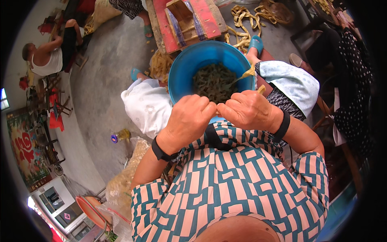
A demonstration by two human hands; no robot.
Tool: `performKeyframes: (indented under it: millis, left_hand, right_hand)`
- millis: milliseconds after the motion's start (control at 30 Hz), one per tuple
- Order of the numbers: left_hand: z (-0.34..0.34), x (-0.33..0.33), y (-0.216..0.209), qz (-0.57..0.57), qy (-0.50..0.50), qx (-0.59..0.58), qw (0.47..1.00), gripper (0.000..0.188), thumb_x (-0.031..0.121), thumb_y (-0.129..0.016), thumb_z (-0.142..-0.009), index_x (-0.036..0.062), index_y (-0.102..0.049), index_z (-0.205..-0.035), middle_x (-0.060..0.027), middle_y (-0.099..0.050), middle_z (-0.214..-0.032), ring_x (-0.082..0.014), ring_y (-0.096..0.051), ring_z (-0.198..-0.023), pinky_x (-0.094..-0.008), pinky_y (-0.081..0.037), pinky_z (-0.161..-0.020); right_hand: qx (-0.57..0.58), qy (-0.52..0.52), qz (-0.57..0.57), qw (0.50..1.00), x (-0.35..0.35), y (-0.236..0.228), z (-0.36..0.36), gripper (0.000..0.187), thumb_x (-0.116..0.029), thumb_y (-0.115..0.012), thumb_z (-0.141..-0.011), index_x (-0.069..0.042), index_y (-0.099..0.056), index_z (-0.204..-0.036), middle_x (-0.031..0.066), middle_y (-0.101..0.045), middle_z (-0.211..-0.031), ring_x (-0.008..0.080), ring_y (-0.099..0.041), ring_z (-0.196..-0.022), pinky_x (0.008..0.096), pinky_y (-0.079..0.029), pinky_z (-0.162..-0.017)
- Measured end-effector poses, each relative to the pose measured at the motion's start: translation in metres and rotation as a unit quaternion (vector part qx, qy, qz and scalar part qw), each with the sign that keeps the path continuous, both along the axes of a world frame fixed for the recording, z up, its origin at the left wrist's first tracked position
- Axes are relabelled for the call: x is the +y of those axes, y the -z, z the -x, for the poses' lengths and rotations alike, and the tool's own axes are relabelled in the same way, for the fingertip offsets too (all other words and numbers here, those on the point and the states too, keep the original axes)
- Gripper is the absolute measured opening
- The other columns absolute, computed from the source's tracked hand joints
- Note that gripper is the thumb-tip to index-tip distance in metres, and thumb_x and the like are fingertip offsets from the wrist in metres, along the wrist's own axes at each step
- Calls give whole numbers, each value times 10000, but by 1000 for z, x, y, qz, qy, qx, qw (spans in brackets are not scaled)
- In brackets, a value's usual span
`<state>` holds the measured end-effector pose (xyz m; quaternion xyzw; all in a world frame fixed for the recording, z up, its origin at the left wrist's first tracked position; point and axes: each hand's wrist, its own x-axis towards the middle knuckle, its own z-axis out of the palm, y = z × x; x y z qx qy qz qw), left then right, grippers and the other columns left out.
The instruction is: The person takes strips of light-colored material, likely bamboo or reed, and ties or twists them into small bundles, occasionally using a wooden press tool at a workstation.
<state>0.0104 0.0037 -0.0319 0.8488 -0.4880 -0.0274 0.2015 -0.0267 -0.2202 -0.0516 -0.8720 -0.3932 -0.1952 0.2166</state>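
Note:
My left hand [188, 117] and my right hand [253, 109] meet, knuckles up, above the near rim of a blue bucket [181, 68]. Both are closed with thumbs and fingertips almost touching; whatever they pinch is hidden behind the fingers. Dark greenish-brown shredded pieces [215, 82] cover the bottom of the bucket, which stands between my knees. A yellow strip [249, 72] hangs over its right rim, close to my right hand. White cloths lie over my left knee [147, 104] and right knee [296, 78].
Beyond the bucket stands a red wooden bench [209, 20] with a wooden frame. Yellow strips [244, 20] lie on the floor. A jar [121, 136] and a clear bag [129, 181] are at my left. One person [48, 56] sits far left; another, in dotted clothing [354, 72], is close right.

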Motion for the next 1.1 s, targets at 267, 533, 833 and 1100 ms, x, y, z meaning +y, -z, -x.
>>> performKeyframes:
  millis: [267,533,833,1100]
  left_hand:
    - [11,6,-9,14,32,24,999,185,146,-755,-768,73,-596,-829,-65,-483,-742,-259,-536,-718,-375,-449,-617]
    - [-10,7,5,324,-176,341,865,522,211,-682,-979,31,-536,-1446,-151,-615,-1372,-248,-647,-1171,-370,-495,-985]
    - [11,10,30,217,-225,514,799,182,112,-575,-1050,-13,-700,-1092,-1,-633,-698,-64,-577,-601,-222,-467,-548]
    - [4,14,5,219,-203,581,757,250,189,-557,-1070,-19,-694,-1060,18,-568,-665,-41,-488,-539,-189,-395,-489]
  right_hand:
    - [180,-41,-21,983,-17,-5,26,129,-130,-686,-838,-78,-569,-831,47,-563,-624,202,-634,-579,329,-494,-500]
    - [570,-13,-546,614,-19,9,-6,234,-194,-524,-1083,-25,-513,-1244,97,-699,-1095,151,-682,-1019,287,-540,-891]
    - [550,4,-661,511,10,21,-10,234,-170,-549,-1072,-10,-553,-1242,130,-702,-1168,201,-686,-1109,308,-547,-969]
    - [172,106,-289,936,-9,13,0,573,-71,-797,-782,-24,-610,-1322,164,-673,-1224,357,-634,-1152,424,-510,-1000]
